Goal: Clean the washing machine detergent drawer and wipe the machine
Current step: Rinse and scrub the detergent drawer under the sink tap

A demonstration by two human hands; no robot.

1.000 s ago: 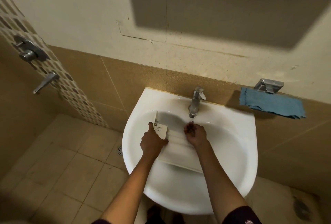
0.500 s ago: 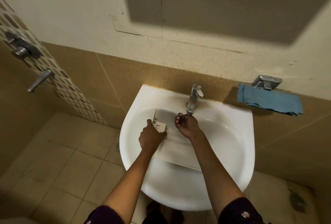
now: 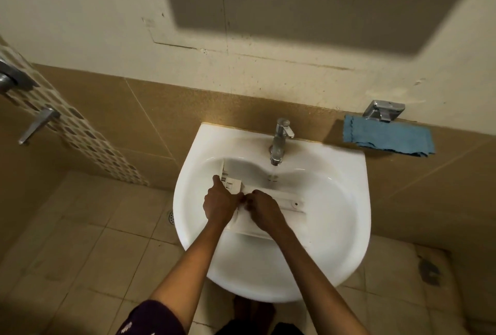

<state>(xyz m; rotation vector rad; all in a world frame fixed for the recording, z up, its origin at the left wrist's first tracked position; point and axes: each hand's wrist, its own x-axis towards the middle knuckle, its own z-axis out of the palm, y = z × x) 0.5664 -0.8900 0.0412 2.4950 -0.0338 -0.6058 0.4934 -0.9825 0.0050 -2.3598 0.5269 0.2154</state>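
— Since a second ago, what is changing?
— Right hand (image 3: 264,208) is dropping from under the tap (image 3: 279,141) onto the drawer (image 3: 271,200); fingers curled, what they are pinching I cannot tell.
— And the drawer?
— Lying across the sink (image 3: 335,227), long axis running 10 to 4 o'clock. Left hand (image 3: 218,204) is gripping its 10 o'clock end. Water is falling at 12 o'clock of both hands.
— Materials?
— Smooth white plastic, glossy ceramic basin.
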